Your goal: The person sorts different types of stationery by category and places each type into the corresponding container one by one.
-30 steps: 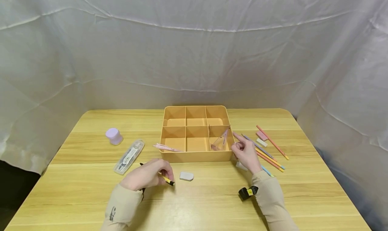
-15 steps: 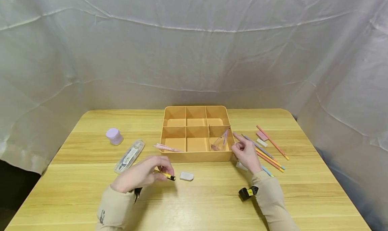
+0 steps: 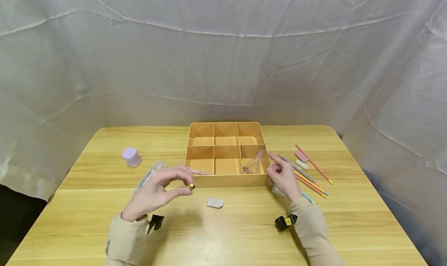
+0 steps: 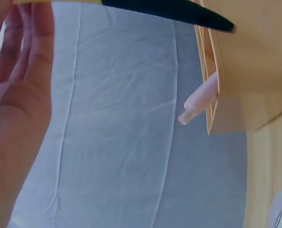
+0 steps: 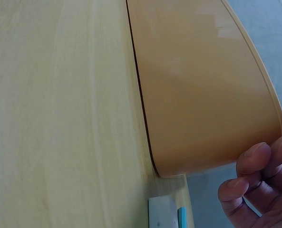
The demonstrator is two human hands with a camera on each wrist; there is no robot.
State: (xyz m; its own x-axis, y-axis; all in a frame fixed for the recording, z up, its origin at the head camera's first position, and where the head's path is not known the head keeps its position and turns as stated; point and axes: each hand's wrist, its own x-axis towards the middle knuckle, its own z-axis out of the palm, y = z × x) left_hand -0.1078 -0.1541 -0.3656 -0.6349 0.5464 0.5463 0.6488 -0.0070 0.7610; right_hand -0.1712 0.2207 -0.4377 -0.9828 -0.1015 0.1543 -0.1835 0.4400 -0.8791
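Note:
My left hand (image 3: pixel 158 190) pinches a yellow-and-black pen (image 3: pixel 191 186) between thumb and fingertips, raised in front of the box's left corner. In the left wrist view the pen's dark tapered end (image 4: pixel 179 14) points right, toward the box. The orange six-compartment organizer box (image 3: pixel 223 180) stands at the table's middle. At its front right corner my right hand (image 3: pixel 284 177) holds the side, index finger stretched along the rim and the other fingers curled at the wall. A pink pen (image 3: pixel 199 172) leans over the front left compartment; a clear set square (image 3: pixel 255 163) stands in the front right one.
A whitish eraser (image 3: pixel 215 202) lies before the box. To the left are a lilac round container (image 3: pixel 131 157) and a clear pencil case (image 3: pixel 158 166), partly behind my left hand. Several coloured pencils (image 3: pixel 316 165), a pink eraser (image 3: pixel 302 156) and a white one (image 3: pixel 301 164) lie right.
My left hand has lifted the yellow-and-black pen off the table and turned it so its end faces the head camera. My right hand and the box have stayed put.

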